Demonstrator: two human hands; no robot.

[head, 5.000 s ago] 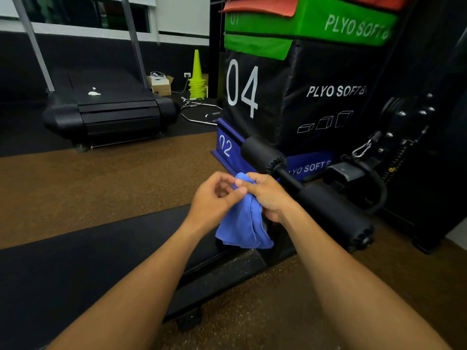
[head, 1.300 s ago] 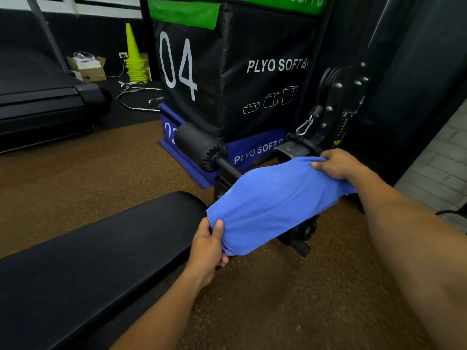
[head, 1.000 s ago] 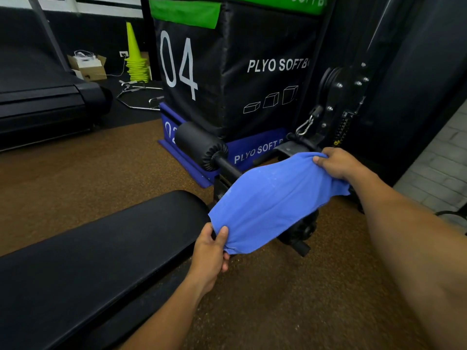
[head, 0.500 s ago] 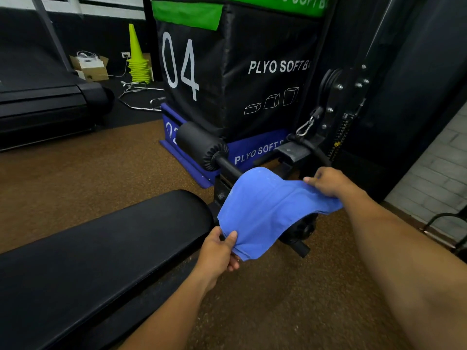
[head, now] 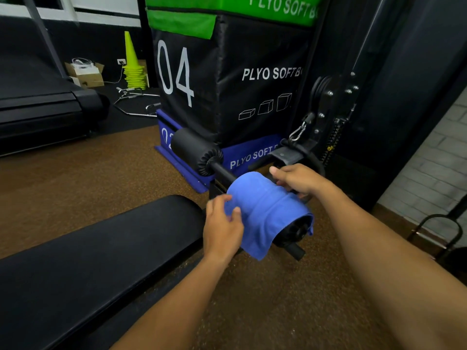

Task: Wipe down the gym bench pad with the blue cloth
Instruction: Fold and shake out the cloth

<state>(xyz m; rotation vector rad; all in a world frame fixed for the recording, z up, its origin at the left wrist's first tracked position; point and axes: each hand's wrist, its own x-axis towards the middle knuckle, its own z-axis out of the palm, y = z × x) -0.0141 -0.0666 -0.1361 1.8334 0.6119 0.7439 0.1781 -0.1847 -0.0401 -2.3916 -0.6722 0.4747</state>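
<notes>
The blue cloth (head: 265, 208) lies draped over the near foam roller (head: 294, 229) past the end of the black bench pad (head: 101, 253), whose long axis runs from lower left toward the rollers; the cloth is plain and creased, one corner hanging low. The left hand (head: 222, 223) pinches its near edge; the right hand (head: 299, 180) grips its far edge. The boxes (head: 227, 79) read "04" and "PLYO SOFT".

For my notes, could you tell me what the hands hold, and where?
Both hold the blue cloth draped over the roller pad: left hand at its near-left edge, right hand at its far edge.
</notes>
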